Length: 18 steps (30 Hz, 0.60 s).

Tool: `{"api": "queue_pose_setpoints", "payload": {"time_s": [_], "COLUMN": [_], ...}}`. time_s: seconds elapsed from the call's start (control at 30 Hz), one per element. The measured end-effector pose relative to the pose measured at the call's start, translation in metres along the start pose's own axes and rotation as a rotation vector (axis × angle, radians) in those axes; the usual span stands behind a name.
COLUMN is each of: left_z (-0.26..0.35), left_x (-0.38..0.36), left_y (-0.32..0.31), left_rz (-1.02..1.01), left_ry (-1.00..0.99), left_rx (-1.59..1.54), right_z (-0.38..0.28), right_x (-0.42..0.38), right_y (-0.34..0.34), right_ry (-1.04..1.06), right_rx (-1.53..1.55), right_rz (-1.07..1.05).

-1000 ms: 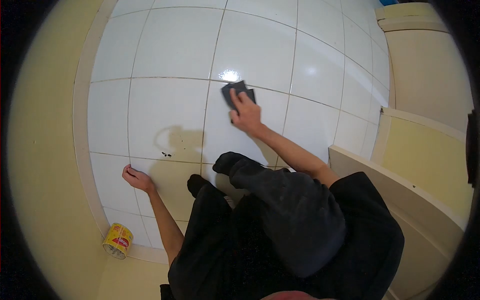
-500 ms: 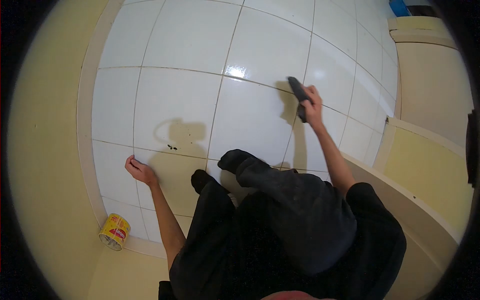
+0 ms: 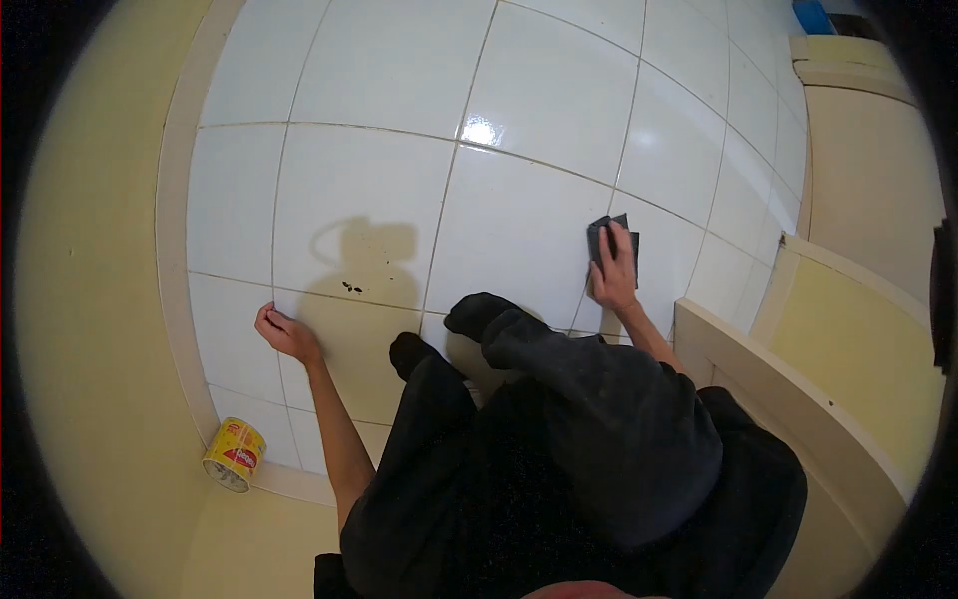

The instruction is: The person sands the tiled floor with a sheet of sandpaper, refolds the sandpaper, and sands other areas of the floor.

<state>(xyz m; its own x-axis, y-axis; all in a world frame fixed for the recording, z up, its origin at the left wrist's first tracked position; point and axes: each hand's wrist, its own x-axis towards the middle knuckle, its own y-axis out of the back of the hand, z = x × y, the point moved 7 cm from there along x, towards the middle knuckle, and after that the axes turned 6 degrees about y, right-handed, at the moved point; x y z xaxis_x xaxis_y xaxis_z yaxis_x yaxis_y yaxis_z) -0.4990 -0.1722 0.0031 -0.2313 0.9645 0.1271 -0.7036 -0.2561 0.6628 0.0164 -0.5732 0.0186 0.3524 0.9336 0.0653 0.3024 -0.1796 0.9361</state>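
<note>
My right hand [image 3: 615, 268] presses a dark grey folded cloth [image 3: 599, 238] flat on the white tiled floor [image 3: 519, 220], its fingers spread over the top. On the left, my left hand [image 3: 286, 333] is held with its fingers curled closed; whatever may be inside is hidden. Right of that hand, a few small dark crumbs [image 3: 351, 288] lie on a tile, with tiny specks near them. A shadow falls over the tile around the crumbs.
A yellow tub [image 3: 236, 455] with a red label stands in the lower left corner by the wall. My dark-socked feet [image 3: 479, 313] rest on the tiles. A raised beige ledge [image 3: 788, 384] borders the right side. Something blue [image 3: 812, 17] is at the far upper right.
My right hand has come down and towards me, and the cloth, tilted on edge before, now lies flat on the tiles. My left hand stays nearly in place.
</note>
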Motion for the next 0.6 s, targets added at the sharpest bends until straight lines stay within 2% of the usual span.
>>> {"api": "queue_pose_setpoints", "payload": {"time_s": [0.07,0.23,0.37,0.6], "left_z": [-0.003,-0.007,-0.005,-0.001], "left_x": [0.000,0.002,0.002,0.002], "left_y": [0.000,-0.002,-0.001,-0.001], "left_rz": [0.005,0.001,0.009,0.002], "left_ry": [0.007,0.011,-0.016,-0.009], "left_rx": [0.004,0.011,0.042,0.060], "right_z": [-0.018,-0.046,-0.075,-0.119], "right_x": [0.012,0.019,0.038,0.088], "right_y": [-0.010,-0.028,-0.038,-0.063], "right_ry": [0.061,-0.119,-0.051,-0.058], "right_rx": [0.022,0.052,0.113,0.224], "right_rz": [-0.071,0.020,-0.008,0.041]}}
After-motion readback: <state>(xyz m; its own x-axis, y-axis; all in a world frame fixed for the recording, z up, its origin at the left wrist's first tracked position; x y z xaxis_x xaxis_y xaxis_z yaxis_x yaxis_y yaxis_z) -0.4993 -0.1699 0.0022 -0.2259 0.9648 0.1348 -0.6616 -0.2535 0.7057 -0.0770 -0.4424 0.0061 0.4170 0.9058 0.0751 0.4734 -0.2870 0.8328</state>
